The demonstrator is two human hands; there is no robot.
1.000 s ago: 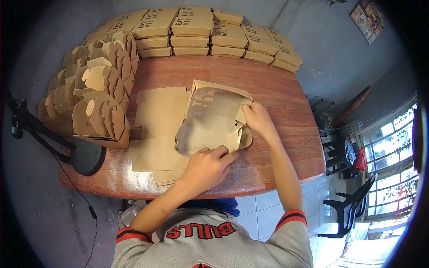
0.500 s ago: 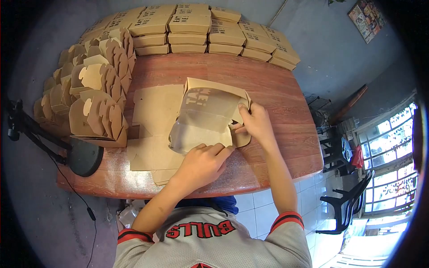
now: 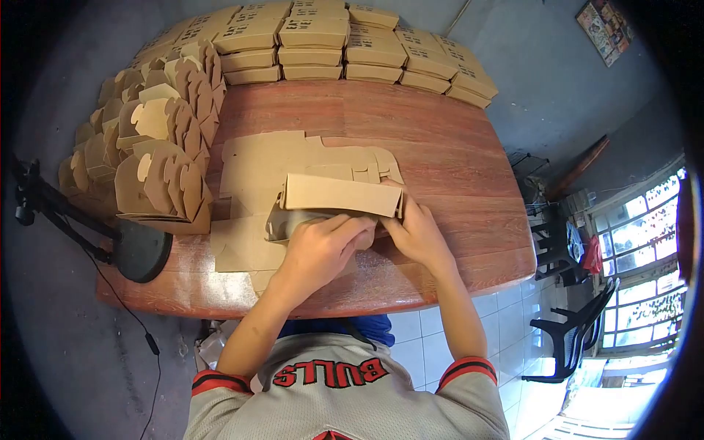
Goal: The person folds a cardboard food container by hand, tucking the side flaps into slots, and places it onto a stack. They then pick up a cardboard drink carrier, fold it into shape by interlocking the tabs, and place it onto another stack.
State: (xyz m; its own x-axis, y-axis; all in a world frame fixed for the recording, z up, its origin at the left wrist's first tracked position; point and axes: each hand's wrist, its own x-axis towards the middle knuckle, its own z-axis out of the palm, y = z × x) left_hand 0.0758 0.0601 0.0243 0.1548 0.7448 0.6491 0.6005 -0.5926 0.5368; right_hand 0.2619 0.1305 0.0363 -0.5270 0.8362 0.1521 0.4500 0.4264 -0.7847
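Observation:
A brown cardboard food box (image 3: 341, 193) stands partly folded in front of me, its lid tilted toward me. My left hand (image 3: 323, 246) grips the near edge of the box, fingers bent at its opening. At the right end, my right hand (image 3: 416, 226) holds the box corner, with the thumb at the near side and fingers partly hidden behind the lid. Beneath and behind the box lies a flat, unfolded cardboard blank (image 3: 264, 161) on the wooden table (image 3: 455, 183).
Stacks of closed boxes printed "EAT WE!" (image 3: 315, 33) line the table's back edge. Several nested, folded cardboard pieces (image 3: 158, 176) stand at the left. A black lamp or stand base (image 3: 143, 253) sits at the left edge. A black chair (image 3: 568, 334) is on the right.
The box's lid has swung down toward me, so its printed inside no longer shows. More of the flat cardboard behind it is visible. Both hands stay on the box.

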